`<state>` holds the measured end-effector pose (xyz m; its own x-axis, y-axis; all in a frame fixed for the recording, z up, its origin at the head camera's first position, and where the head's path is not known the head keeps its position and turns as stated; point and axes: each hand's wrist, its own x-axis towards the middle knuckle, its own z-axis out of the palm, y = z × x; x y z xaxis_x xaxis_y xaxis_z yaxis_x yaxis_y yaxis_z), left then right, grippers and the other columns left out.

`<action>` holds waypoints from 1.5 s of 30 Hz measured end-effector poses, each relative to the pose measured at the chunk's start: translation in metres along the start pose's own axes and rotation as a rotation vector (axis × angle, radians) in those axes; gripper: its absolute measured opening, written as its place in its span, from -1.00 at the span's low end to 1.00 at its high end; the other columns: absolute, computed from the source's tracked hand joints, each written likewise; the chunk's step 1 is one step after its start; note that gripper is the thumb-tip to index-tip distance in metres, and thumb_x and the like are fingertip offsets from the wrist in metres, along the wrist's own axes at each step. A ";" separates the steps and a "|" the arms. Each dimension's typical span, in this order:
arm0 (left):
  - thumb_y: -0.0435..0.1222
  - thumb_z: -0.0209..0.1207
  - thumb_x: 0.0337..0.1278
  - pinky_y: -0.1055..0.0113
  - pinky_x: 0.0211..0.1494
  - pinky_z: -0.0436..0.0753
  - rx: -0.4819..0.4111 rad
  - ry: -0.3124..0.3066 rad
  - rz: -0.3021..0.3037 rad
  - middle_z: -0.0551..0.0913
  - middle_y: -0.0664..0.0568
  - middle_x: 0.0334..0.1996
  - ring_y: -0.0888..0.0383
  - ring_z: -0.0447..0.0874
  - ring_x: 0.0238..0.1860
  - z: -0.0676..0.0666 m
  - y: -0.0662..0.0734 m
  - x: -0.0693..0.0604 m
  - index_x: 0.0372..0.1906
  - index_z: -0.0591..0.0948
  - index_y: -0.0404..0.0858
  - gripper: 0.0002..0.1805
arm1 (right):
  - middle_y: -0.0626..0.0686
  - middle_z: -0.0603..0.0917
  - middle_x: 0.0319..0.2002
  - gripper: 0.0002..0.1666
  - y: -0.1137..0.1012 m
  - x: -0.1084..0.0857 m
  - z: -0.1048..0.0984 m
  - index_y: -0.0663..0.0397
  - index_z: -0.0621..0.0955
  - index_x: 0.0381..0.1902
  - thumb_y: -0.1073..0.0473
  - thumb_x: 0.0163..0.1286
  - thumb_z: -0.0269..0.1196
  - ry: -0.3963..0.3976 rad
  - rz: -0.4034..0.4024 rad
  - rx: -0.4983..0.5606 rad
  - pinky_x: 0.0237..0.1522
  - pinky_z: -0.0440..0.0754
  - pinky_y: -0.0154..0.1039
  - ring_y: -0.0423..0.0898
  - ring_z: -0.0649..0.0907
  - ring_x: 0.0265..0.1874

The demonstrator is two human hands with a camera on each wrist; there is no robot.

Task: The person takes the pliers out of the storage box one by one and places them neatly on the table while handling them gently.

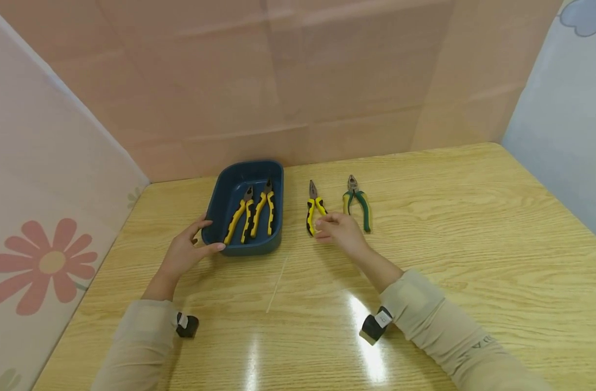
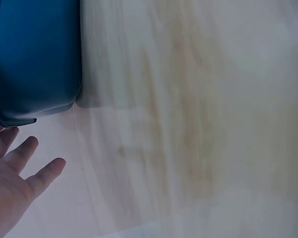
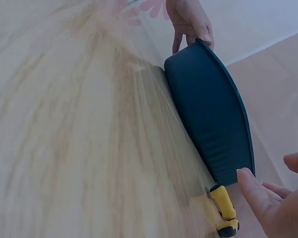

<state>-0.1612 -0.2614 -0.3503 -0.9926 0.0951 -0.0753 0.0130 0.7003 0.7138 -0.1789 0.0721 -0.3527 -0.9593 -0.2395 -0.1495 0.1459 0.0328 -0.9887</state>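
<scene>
A dark blue tray (image 1: 242,251) stands on the table, with two pairs of yellow-and-black pliers (image 1: 236,221) (image 1: 262,212) lying in it, jaws to the far side. My left hand (image 1: 182,251) holds the tray's near left corner between thumb and forefinger; its other fingers spread outside the wall in the left wrist view. Right of the tray lie yellow-and-black long-nose pliers (image 1: 311,209). Over their handle ends hovers my right hand (image 1: 344,234), fingers apart and holding nothing in the right wrist view. Green-and-yellow pliers (image 1: 365,209) lie farther right, handles spread.
The wood-grain table (image 1: 454,239) meets a pinkish cloth wall (image 1: 327,81) behind the tray. A flower-printed panel (image 1: 51,263) flanks the left side and a pale panel (image 1: 566,108) the right. Wrist cameras (image 1: 186,326) (image 1: 374,326) sit by both sleeves.
</scene>
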 end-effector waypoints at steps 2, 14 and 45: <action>-0.01 0.23 -0.16 -0.08 0.15 0.17 0.002 0.003 0.005 -0.07 0.00 0.32 -0.15 -0.05 0.25 -0.001 0.000 0.000 0.24 0.19 -0.29 -0.16 | 0.40 0.45 -0.12 -0.63 -0.002 -0.001 0.003 0.53 0.38 -0.10 0.26 0.27 0.04 -0.007 0.010 0.037 -0.16 0.53 -0.08 0.19 0.56 -0.23; 0.07 0.22 -0.20 -0.08 0.15 0.17 0.004 -0.007 0.014 -0.08 0.04 0.32 -0.13 -0.06 0.25 -0.003 0.000 0.001 0.25 0.18 -0.28 -0.11 | 0.48 0.43 -0.13 -0.61 -0.006 0.000 0.013 0.57 0.35 -0.07 0.30 0.27 0.03 -0.048 0.016 0.102 -0.16 0.52 -0.07 0.19 0.56 -0.24; -0.08 0.23 -0.11 -0.09 0.16 0.16 -0.006 -0.009 0.001 -0.08 -0.01 0.32 -0.15 -0.06 0.25 0.000 0.002 -0.001 0.26 0.17 -0.31 -0.18 | 0.42 0.41 -0.06 -0.58 -0.025 0.013 0.037 0.54 0.34 -0.01 0.29 0.26 0.06 -0.152 0.046 0.184 -0.01 0.39 0.01 0.21 0.49 -0.10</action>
<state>-0.1607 -0.2601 -0.3489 -0.9914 0.1025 -0.0810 0.0132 0.6956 0.7183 -0.1861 0.0317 -0.3299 -0.9055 -0.3852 -0.1782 0.2432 -0.1266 -0.9617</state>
